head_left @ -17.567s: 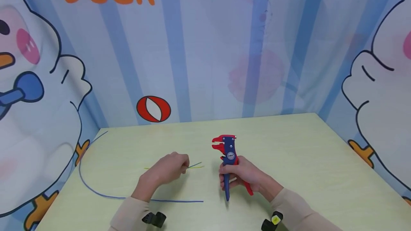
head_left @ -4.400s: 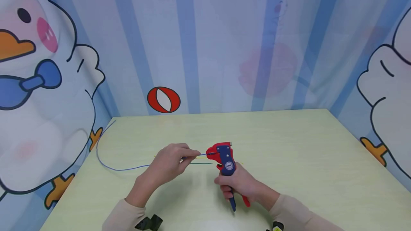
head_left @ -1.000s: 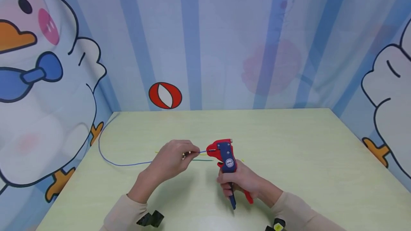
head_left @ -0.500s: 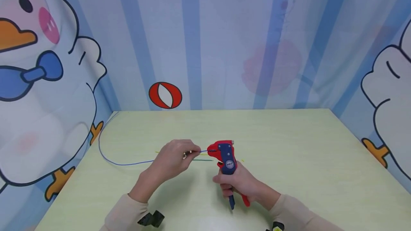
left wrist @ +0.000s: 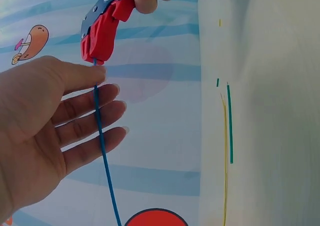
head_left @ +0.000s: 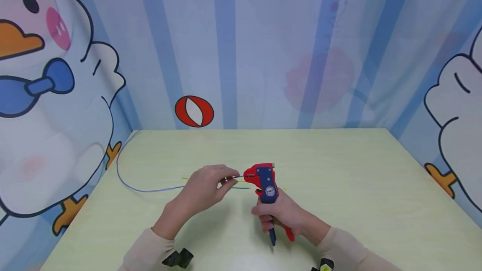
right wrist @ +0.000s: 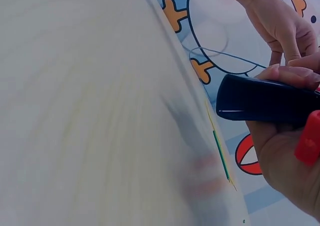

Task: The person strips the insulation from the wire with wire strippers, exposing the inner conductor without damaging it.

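My right hand (head_left: 284, 212) grips the handles of a red and blue wire stripper (head_left: 268, 183), held up over the table with its head pointing left. The end of a long blue wire (left wrist: 102, 136) sits in the tool's red nose. Just short of that nose, my left hand (head_left: 207, 183) pinches the blue wire between thumb and forefinger. Its other fingers are spread behind the wire in the left wrist view. From there the blue wire loops away to the table's far left corner. The right wrist view shows the dark handle (right wrist: 270, 98) close up.
Beneath the hands, a yellow wire (left wrist: 225, 161) and a shorter green wire (left wrist: 230, 123) lie side by side on the pale table (head_left: 357, 179). A tiny yellow scrap (head_left: 285, 189) and a green scrap (left wrist: 217, 82) lie near them. A printed curtain (head_left: 260, 53) stands behind.
Earlier, my left hand held the thin wires and the blue wire lay on the table; now it holds the blue wire in the stripper. Lately my left fingers have shifted slightly right.
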The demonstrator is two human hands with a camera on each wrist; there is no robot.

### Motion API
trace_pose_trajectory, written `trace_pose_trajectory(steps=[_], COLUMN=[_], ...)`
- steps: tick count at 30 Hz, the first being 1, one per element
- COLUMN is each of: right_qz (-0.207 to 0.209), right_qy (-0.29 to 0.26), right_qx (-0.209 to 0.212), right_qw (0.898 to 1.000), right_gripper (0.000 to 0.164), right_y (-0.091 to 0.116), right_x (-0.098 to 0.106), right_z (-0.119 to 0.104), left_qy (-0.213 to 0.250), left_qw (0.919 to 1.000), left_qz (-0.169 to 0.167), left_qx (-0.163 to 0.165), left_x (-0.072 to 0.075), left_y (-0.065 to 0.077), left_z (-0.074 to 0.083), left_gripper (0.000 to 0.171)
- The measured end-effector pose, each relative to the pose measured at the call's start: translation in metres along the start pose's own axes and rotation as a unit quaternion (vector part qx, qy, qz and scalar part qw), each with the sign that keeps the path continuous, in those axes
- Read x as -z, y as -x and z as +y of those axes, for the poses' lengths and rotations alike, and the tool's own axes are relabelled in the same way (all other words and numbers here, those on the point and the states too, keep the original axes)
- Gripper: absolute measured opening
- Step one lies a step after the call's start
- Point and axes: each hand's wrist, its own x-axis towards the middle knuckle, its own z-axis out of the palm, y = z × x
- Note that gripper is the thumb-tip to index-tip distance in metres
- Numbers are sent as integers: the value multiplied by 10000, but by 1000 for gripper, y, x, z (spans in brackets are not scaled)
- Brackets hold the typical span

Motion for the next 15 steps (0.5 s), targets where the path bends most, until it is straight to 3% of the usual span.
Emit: trace_pose_trajectory(steps=[4, 10, 15], right_qz=[-65, -216, -420], right_qy=[-99, -340, -459], right_qx=[64, -34, -15], right_qw=[9999, 9992, 9981], right_gripper=[16, 13, 10], right_y=[0, 1, 2], right_x=[1, 3, 3], right_z=[-1, -2, -3], left_qy=[98, 251, 398], left_qw=[9998, 9983, 9972], left_qz=[154, 491, 537], left_qx=[-46, 176, 321], left_x=[-5, -10, -11], left_y=[-2, -2, -3], left_z=[0, 4, 7], left_gripper=[24, 16, 15])
